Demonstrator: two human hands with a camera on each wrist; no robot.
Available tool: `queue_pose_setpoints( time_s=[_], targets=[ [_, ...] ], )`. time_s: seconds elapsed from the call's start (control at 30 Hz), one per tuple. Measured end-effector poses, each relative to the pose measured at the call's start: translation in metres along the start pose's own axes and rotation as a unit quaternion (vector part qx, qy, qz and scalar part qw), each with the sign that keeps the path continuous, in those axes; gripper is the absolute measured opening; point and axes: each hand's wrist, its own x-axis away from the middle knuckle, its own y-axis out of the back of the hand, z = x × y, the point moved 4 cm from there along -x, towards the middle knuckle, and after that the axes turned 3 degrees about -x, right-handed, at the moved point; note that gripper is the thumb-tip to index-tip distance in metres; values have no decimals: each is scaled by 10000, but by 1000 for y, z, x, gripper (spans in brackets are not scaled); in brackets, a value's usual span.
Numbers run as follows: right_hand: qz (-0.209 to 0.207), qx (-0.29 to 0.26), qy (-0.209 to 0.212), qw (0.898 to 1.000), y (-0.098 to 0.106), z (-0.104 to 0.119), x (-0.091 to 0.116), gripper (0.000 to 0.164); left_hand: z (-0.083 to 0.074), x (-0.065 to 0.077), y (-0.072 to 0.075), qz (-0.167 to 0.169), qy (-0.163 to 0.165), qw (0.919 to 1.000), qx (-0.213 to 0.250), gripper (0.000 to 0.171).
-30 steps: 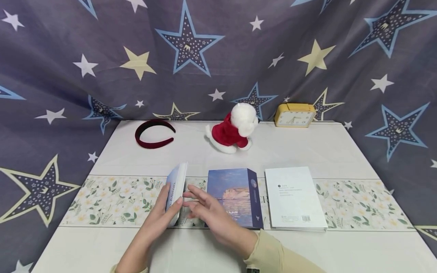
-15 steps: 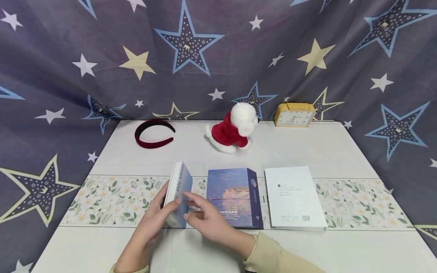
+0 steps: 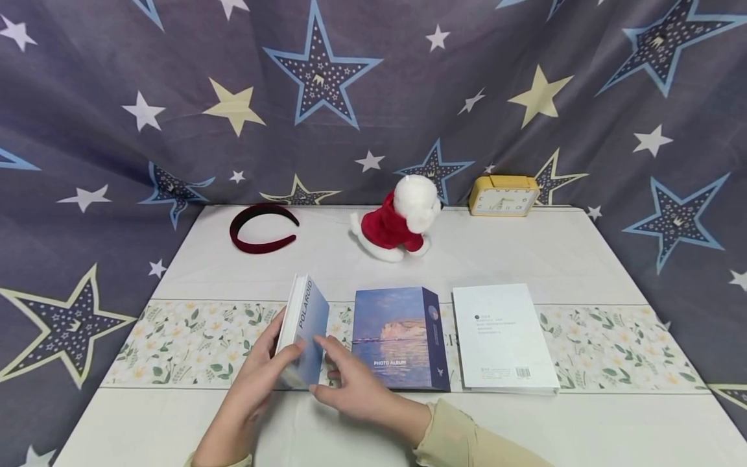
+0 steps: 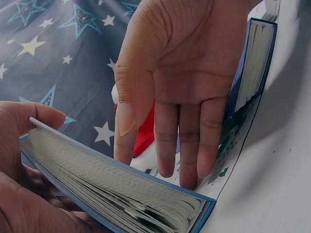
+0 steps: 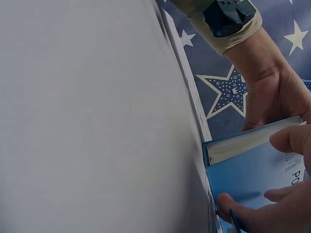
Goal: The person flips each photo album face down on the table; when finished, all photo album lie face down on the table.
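Observation:
My left hand [image 3: 251, 373] grips a blue album marked POLAROID [image 3: 312, 314] by its left side, thumb on the cover and fingers behind. The album stands on edge over the floral strip, its blue cover turned to the right. Its thick block of pages [image 4: 112, 174] shows in the left wrist view. At the cover, my right hand [image 3: 353, 386] has its index fingertip right against the blue face, with the other fingers loosely extended. In the right wrist view the album's lower edge [image 5: 233, 153] sits close over the white table.
To the right lie a PHOTO ALBUM with a seascape cover [image 3: 385, 324] and a white book [image 3: 504, 344]. Farther back are a dark red headband [image 3: 248, 246], a white plush animal in red [image 3: 388, 224] and a yellow clock [image 3: 503, 198]. A star-patterned cloth [image 3: 373, 78] hangs behind.
The blue album has turned so that its cover faces right instead of left. My right fingers have shifted from its edge onto the cover. The other things stay put.

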Motion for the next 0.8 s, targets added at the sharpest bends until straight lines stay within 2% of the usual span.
queue_pose_setpoints(
  time_s=[0.3, 0.5, 0.67, 0.8],
  targets=[
    [103, 50, -94, 9999, -1, -2, 0, 74, 0, 0, 0, -4, 139, 9999, 32, 77],
    [93, 138, -62, 9998, -1, -2, -1, 75, -3, 2, 6, -165, 148, 9998, 31, 78],
    [-58, 40, -291, 9996, -1, -2, -1, 87, -6, 5, 16, -274, 86, 9990, 345, 80],
    [-186, 2, -418, 9990, -2, -2, -1, 93, -4, 5, 24, -227, 20, 9980, 583, 77]
  ],
)
